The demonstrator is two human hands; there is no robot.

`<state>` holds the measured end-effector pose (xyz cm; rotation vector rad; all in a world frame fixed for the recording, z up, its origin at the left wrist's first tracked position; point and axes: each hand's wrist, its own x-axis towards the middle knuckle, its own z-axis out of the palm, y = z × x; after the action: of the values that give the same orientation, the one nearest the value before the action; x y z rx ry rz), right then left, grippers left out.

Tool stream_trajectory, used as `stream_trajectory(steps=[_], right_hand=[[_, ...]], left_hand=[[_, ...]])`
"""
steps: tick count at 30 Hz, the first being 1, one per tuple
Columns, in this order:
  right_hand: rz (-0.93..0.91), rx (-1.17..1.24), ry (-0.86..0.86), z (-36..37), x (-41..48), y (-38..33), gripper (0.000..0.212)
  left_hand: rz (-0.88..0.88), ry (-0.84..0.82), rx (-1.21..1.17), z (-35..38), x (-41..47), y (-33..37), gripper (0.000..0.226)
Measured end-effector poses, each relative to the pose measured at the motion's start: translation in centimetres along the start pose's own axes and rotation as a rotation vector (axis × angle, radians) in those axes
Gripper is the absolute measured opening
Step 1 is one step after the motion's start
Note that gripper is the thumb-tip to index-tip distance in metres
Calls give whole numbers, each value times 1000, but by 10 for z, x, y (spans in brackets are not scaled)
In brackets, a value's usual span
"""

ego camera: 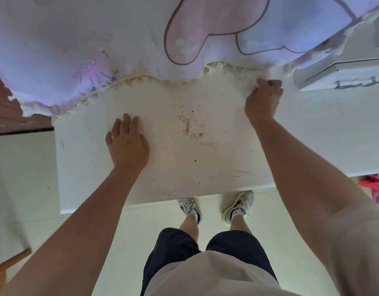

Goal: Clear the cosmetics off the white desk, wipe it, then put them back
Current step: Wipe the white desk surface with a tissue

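Note:
The white desk (163, 184) lies below me, its bare top speckled with orange-brown crumbs (187, 127) near the middle. A pale lilac cloth (98, 39) with a pink cartoon print and a frilled edge covers the far half of the desk, folded back. My left hand (127, 144) rests flat on the bare desk top, fingers straight. My right hand (263, 99) grips the frilled edge of the cloth at the right, fingers curled round it. No cosmetics are in view.
A white box-like unit (342, 75) with dark lettering sits at the desk's right rear. Something pink (376, 189) lies on the floor at the right. A wooden piece (9, 263) shows at the lower left. My feet stand just under the desk's front edge.

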<state>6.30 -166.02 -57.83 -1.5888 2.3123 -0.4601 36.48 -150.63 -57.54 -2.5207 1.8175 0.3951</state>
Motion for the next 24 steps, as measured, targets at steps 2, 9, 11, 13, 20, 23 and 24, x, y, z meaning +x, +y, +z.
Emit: stream_trajectory(steps=[2,9,11,13,20,23,24], right_hand=[[-28,-132,21,10,-6,-17,48],[-678,-101,-335,58,-80,-122,46],[-769,0,-471,53,-81,-123,42],[-764,79,-445,42,-68,-109,40],[-241,-150,-3,25,-4,-50,46],[-399,-156,-47,44,-22,-95,36],[-463,-148,-100,51,-32,-111,31]], left_hand=[[9,-1,7,-1,0,-1,51],[31,1,22,-6,3,-4,49],[36,9,13,-7,4,-4,49],[30,10,6,-6,5,-5,48],[42,3,18,-1,3,-10,52],[52,9,27,0,2,-12,53],[51,10,29,0,2,-11,53]])
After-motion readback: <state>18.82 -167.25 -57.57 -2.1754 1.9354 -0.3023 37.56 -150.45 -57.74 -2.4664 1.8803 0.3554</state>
